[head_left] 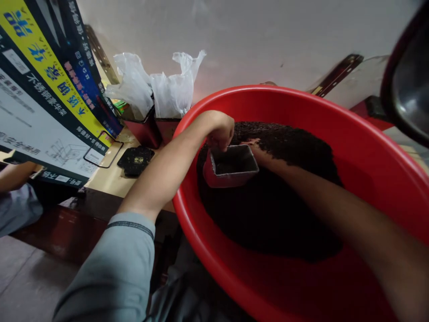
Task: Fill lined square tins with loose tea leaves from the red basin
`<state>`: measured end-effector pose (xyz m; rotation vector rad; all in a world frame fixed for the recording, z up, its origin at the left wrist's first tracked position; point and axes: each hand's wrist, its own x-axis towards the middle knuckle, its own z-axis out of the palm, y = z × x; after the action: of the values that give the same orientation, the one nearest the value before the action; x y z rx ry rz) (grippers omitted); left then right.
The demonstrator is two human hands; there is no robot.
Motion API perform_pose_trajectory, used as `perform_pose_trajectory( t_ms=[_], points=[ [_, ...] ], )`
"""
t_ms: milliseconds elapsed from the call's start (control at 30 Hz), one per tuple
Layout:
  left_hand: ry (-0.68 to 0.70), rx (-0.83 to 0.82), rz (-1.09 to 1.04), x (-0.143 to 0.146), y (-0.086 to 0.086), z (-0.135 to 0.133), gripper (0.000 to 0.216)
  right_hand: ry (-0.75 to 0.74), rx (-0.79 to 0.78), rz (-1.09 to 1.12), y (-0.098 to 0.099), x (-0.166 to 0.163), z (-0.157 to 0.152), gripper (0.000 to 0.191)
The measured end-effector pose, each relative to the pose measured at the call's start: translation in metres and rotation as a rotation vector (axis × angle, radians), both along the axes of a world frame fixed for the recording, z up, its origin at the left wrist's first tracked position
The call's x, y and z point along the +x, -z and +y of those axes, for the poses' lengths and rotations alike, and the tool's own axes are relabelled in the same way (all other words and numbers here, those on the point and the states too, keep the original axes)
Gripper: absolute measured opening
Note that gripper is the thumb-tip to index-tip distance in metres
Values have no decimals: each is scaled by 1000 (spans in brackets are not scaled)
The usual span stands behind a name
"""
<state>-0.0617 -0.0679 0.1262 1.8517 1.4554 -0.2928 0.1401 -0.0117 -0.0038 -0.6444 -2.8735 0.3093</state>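
A big red basin [368,147] holds a heap of dark soil [278,197]. My left hand [219,129] grips the far rim of a small square red pot [229,167] that rests tilted on the soil, with a little soil inside it. My right hand [259,152] lies against the pot's right side, fingers sunk in the soil and mostly hidden, so I cannot tell whether it holds anything.
Two square pots lined with clear plastic bags [157,89] stand left of the basin on a wooden bench [107,176], beside a black tray [136,161]. A printed cardboard box [43,89] leans at the left. Another person's arm [15,174] shows at the left edge.
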Motion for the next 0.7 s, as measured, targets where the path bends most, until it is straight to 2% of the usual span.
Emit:
perform_pose_trajectory(
  t_ms=[100,233,367,467,567,700],
  points=[
    [-14,0,20,0,3,4,25,146,70,-37,-9,8,6,21],
    [-23,2,16,-1,6,7,45,207,165,48,-45,9,1,17],
    [-3,6,36,-2,7,7,42,174,175,139,-94,3,-25,23],
    [-3,-13,10,-4,5,6,39,149,164,183,-117,-8,-52,23],
    [7,-16,-19,-5,3,4,39,109,157,219,-123,-18,-74,21],
    [25,17,-68,-8,4,5,40,79,204,278,-111,-22,-87,24]
  ],
)
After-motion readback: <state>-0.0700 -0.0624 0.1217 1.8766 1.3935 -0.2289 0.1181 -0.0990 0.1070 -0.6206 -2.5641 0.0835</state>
